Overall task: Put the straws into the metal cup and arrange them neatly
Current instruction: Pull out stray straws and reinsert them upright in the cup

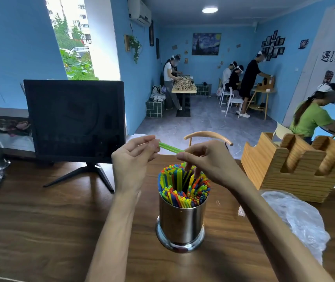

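Straw (170, 148), green, spans between my two hands above the metal cup (180, 222): my left hand (134, 157) pinches one end between thumb and fingertips, my right hand (205, 159) pinches the other, its remaining fingers curled down toward the cup's mouth. Many coloured straws (182, 188) stand packed in the cup, which sits upright on the wooden table (40, 220) before me.
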The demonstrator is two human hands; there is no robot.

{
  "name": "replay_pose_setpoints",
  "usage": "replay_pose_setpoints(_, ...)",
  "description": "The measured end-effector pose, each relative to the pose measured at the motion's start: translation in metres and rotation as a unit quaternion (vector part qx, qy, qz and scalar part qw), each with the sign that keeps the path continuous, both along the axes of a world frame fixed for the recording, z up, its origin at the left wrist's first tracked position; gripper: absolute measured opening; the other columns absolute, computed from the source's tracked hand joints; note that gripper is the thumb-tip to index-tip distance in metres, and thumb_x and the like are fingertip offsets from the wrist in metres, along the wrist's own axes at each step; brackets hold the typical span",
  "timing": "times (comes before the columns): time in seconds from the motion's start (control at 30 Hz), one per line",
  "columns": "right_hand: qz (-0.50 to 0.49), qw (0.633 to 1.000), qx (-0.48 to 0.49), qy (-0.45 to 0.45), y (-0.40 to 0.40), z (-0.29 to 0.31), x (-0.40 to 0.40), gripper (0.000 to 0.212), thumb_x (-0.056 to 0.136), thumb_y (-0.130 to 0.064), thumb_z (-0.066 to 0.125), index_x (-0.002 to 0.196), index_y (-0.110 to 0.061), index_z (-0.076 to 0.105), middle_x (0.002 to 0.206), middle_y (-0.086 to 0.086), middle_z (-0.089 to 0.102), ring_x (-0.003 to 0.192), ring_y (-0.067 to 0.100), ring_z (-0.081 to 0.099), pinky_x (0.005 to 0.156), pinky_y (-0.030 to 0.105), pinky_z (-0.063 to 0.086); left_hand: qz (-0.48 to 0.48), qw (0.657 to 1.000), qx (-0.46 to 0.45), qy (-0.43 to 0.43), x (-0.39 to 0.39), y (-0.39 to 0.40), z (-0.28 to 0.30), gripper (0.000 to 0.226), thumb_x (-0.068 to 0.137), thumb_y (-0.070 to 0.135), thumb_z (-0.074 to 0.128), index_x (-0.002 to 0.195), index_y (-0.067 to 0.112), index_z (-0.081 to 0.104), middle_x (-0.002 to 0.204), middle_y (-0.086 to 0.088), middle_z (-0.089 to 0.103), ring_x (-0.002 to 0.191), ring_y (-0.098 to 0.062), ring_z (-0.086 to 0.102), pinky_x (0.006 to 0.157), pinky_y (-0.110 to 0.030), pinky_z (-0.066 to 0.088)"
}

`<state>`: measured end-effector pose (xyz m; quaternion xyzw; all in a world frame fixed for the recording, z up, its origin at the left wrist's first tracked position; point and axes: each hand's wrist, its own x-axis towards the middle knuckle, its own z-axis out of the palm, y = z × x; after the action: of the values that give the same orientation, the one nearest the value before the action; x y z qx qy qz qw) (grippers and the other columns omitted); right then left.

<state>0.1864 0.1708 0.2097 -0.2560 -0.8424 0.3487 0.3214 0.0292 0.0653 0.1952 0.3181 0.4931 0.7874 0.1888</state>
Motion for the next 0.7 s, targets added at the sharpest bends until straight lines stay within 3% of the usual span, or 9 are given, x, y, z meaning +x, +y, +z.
replay_pose_setpoints(0.13,-0.016,0.993,-0.115,-0.009,0.021,0.000,0.026,0.025,0.082,-0.037,0.077,0.083,-0.013,0.079,0.074,0.008,0.077,0.055,0.020,0.069,0.042,0.019,0.040,0.031,0.996,0.026,-0.082,-0.016,-0.001,-0.005,0.010,0.092,0.006,0.070,0.102,0.007,0.072,0.076,0.000,0.077,0.071,-0.011,0.073,0.069,-0.019,0.059)
replay_pose_setpoints(0.2,-0.006,0.974,-0.215,0.064,0.026,-0.002,0.029,0.026,0.077,-0.034,0.077,0.087,-0.010,0.079,0.081,0.012,0.078,0.058,0.015,0.069,0.044,0.019,0.043,0.036,0.993,0.023,-0.106,-0.020,0.001,-0.009,0.012,0.094,0.007,0.069,0.106,0.007,0.071,0.077,0.001,0.077,0.073,-0.012,0.075,0.068,-0.019,0.059)
replay_pose_setpoints(0.3,-0.017,0.904,-0.361,0.228,0.028,-0.002,0.023,0.021,0.081,-0.025,0.074,0.092,-0.007,0.074,0.078,0.007,0.076,0.062,0.010,0.071,0.052,0.016,0.053,0.012,0.994,0.001,-0.107,-0.016,0.005,-0.015,0.006,0.095,0.009,0.068,0.101,0.010,0.069,0.077,0.001,0.077,0.076,-0.015,0.076,0.067,-0.019,0.059)
replay_pose_setpoints(0.37,0.000,0.857,-0.401,0.324,0.027,0.002,0.018,0.022,0.079,-0.020,0.073,0.092,-0.003,0.070,0.067,0.002,0.070,0.058,0.009,0.068,0.058,0.015,0.057,-0.016,0.996,-0.026,-0.089,-0.015,0.006,-0.019,0.007,0.093,0.009,0.070,0.100,0.007,0.069,0.080,-0.003,0.078,0.079,-0.017,0.077,0.068,-0.020,0.060)
replay_pose_setpoints(0.43,0.011,0.849,-0.377,0.370,0.026,0.007,0.015,0.029,0.073,-0.025,0.074,0.092,-0.003,0.068,0.061,-0.001,0.062,0.055,0.007,0.063,0.060,0.017,0.057,-0.055,0.994,-0.069,-0.063,-0.013,0.007,-0.023,0.013,0.090,0.009,0.073,0.100,0.003,0.070,0.087,-0.011,0.078,0.082,-0.019,0.077,0.071,-0.021,0.061)
replay_pose_setpoints(0.5,0.007,0.871,-0.321,0.373,0.024,0.013,0.011,0.031,0.075,-0.031,0.074,0.092,-0.006,0.073,0.066,-0.001,0.064,0.062,0.008,0.062,0.065,0.019,0.057,-0.094,0.989,-0.115,-0.019,-0.010,0.007,-0.025,0.013,0.086,0.007,0.076,0.098,0.002,0.073,0.088,-0.014,0.079,0.081,-0.018,0.077,0.073,-0.022,0.062)
replay_pose_setpoints(0.6,-0.010,0.907,-0.217,0.361,0.021,0.020,0.006,0.022,0.084,-0.032,0.072,0.092,-0.013,0.077,0.081,0.003,0.070,0.072,0.017,0.067,0.069,0.027,0.060,-0.110,0.977,-0.158,0.094,-0.005,0.006,-0.028,0.008,0.079,0.008,0.083,0.086,0.013,0.080,0.083,-0.007,0.079,0.077,-0.014,0.075,0.073,-0.024,0.060)
replay_pose_setpoints(0.7,-0.045,0.941,-0.065,0.329,0.021,0.025,0.007,0.009,0.094,-0.018,0.070,0.101,-0.020,0.075,0.088,0.006,0.073,0.077,0.031,0.073,0.066,0.037,0.064,-0.090,0.961,-0.182,0.189,-0.009,0.006,-0.035,0.009,0.080,0.018,0.085,0.085,0.025,0.083,0.084,0.005,0.079,0.085,-0.012,0.075,0.080,-0.030,0.060)
